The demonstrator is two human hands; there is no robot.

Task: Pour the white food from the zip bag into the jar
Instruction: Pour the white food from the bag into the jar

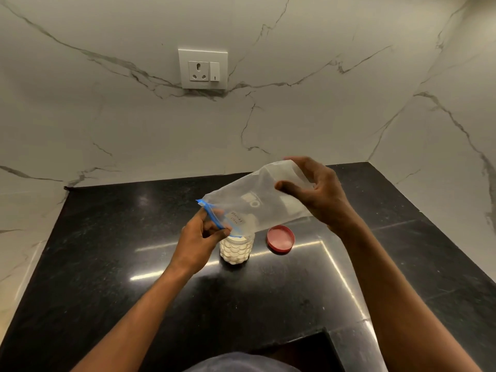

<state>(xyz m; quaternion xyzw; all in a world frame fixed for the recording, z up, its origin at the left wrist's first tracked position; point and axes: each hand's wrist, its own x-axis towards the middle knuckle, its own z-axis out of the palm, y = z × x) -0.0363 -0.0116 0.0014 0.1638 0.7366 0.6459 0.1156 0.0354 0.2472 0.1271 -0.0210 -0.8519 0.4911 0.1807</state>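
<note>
Two hands held the zip bag (257,202) tilted: our left hand (198,237) pinched its blue zip edge above the jar (236,249), our right hand (319,194) gripped its raised bottom. White food filled the jar, which stood on the desk (107,264) beside a red lid (280,239).

Tabletop (107,264) bare on left & near side, free to pass. Centre blocked: jar (236,249) w/ zip bag (257,205) tilted over its mouth. Red lid (280,238) lies just right of jar. Walls close far & right.
</note>
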